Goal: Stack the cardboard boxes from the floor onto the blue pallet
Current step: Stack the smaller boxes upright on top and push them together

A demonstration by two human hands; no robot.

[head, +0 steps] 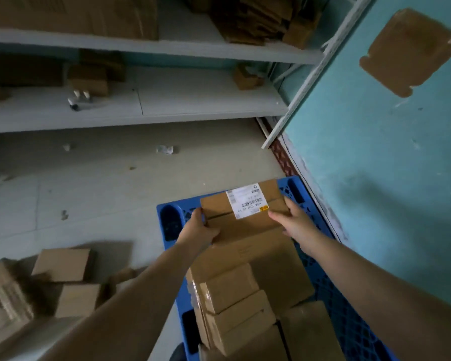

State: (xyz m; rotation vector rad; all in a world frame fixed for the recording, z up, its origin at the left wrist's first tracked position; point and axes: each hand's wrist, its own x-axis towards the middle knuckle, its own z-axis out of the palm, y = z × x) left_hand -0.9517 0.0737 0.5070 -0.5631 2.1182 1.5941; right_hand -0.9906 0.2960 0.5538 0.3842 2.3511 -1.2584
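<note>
Labelled box [241,212], brown cardboard with a white shipping label [246,201] on top, sits at the far end of the blue pallet [171,217], held between both hands. Left hand [199,230] grips the box's left near corner, thumb on top edge, fingers curled around the side. Right hand [294,221] lies against the box's right side, fingers stretched forward and fairly flat along the edge, thumb on the top. Whether the box bottom rests on the pallet deck or on another box, cannot tell. Just behind it toward the person lies a larger flat box [261,259], touching or nearly touching the labelled one. Nearer still, small boxes [235,306] are stacked in a stepped pile on the pallet, with another box [307,332] beside them on the right. Pallet runs along the teal wall [388,165], right edge close to it. Left of the pallet, on the grey floor [89,183], loose boxes [63,267] lie in a jumbled heap, well apart from the hands. Beyond stands white shelving [141,110] with more cardboard on its shelves, blurred. A brown cardboard patch [409,50] is stuck on the wall, upper right.
</note>
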